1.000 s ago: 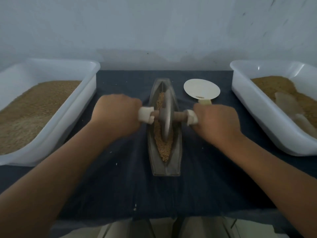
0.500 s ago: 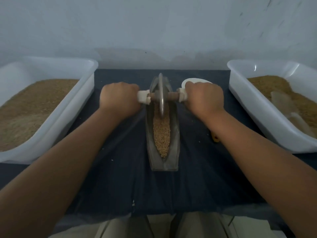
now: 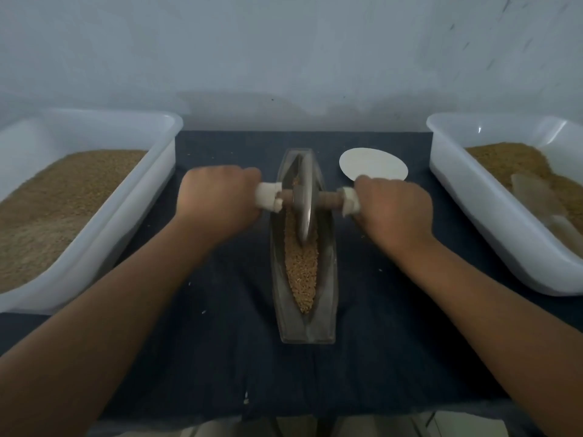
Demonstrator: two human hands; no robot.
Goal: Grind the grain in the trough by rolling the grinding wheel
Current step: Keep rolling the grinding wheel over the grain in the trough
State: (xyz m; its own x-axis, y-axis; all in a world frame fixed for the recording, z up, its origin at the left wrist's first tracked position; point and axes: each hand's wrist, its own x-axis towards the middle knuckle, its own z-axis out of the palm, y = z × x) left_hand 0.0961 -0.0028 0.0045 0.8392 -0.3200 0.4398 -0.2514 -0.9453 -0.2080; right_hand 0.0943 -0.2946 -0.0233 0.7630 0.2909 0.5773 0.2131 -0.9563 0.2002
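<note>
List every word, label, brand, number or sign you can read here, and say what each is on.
No readable text anywhere in the head view.
The left tub, right tub, trough, grinding wheel, white disc and dark cloth are all plain.
The dark specks on the wall are marks, not writing.

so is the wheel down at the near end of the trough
No, the wheel sits in the far half of the trough, with grain lying open between it and the near end.
</note>
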